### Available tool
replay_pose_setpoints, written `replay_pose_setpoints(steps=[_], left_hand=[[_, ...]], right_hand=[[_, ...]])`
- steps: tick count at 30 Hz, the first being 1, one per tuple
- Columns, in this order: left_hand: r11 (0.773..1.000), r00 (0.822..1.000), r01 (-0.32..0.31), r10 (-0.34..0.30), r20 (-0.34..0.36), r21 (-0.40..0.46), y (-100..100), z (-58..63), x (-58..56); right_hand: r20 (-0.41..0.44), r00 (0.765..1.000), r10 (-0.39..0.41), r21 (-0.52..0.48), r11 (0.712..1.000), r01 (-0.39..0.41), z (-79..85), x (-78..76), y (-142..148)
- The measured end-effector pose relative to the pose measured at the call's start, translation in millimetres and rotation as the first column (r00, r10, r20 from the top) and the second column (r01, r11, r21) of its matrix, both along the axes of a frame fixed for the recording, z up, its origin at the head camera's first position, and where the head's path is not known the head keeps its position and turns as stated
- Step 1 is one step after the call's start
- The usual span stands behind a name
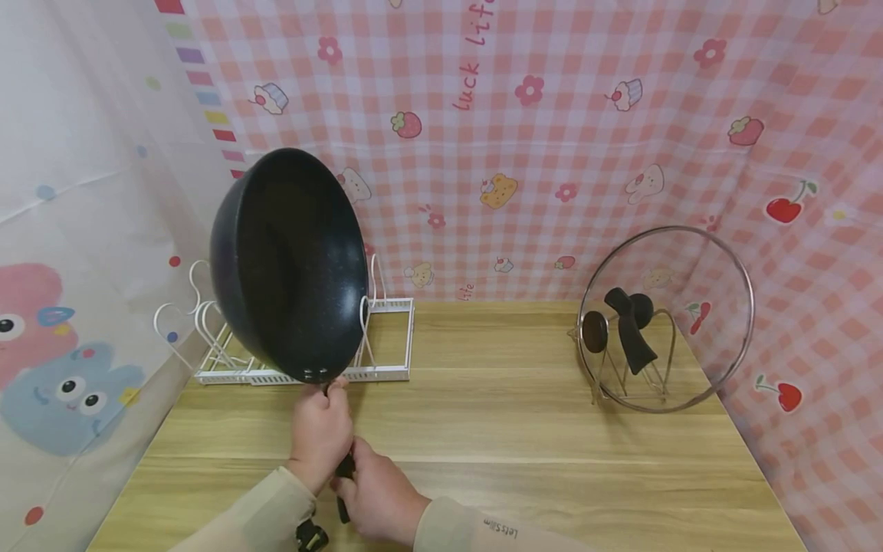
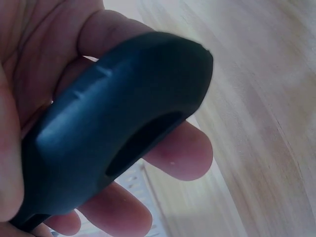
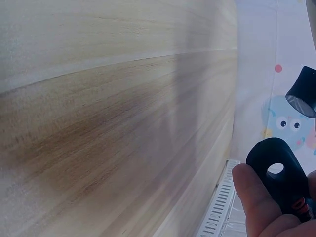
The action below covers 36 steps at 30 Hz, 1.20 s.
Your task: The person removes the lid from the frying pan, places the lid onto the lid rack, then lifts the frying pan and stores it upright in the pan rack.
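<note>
A black wok (image 1: 297,261) stands tilted up on its side at the white rack (image 1: 375,376), its hollow facing right and toward me. One wire loop of the rack passes in front of the wok's right edge; whether the wok's weight rests on the rack, I cannot tell. My left hand (image 1: 323,429) grips the wok's handle close to the pan. Lower down, my right hand (image 1: 382,491) holds the same handle near its end. The dark handle end (image 2: 118,113) with its slot appears close up in the left wrist view, fingers behind it. In the right wrist view, fingers hold the handle end (image 3: 279,170), its hole visible.
To the right, a glass lid (image 1: 745,337) with a metal rim and a black handle leans upright on a small wire stand (image 1: 669,368). A checked pink cloth (image 1: 455,153) hangs behind the wooden table (image 1: 524,414), and a pale printed cloth (image 1: 90,207) hangs at the left.
</note>
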<state>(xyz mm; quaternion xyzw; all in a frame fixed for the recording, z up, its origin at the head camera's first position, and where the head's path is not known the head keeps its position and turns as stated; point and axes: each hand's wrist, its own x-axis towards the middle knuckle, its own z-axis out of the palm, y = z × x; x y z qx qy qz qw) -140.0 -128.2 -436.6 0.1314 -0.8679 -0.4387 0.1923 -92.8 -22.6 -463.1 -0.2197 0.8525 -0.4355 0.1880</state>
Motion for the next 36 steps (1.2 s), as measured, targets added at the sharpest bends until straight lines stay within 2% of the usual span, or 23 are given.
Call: replay_pose_setpoints(steps=[13, 21, 28, 36], left_hand=[[1.000, 1.000, 0.012, -0.012, -0.011, 0.003, -0.1, -6.1, -1.0], [0.999, 1.000, 0.026, -0.026, 0.013, 0.019, 0.5, -8.4, -1.5], [1.000, 1.000, 0.024, -0.024, -0.015, 0.017, 0.9, -13.1, -1.9], [1.000, 1.000, 0.025, -0.025, 0.005, 0.006, 1.7, -13.6, -2.7]], right_hand=[[0.010, 1.000, -0.012, 0.014, 1.000, 0.012, -5.3, -2.0, -0.9], [0.015, 1.000, -0.005, 0.026, 1.000, 0.005, -7.1, -3.2, -0.9], [0.056, 0.998, 0.008, 0.013, 1.000, -0.009, -10.0, -5.2, -1.0], [-0.024, 1.000, -0.002, 0.035, 0.999, 0.002, -13.3, -5.6, -1.5]])
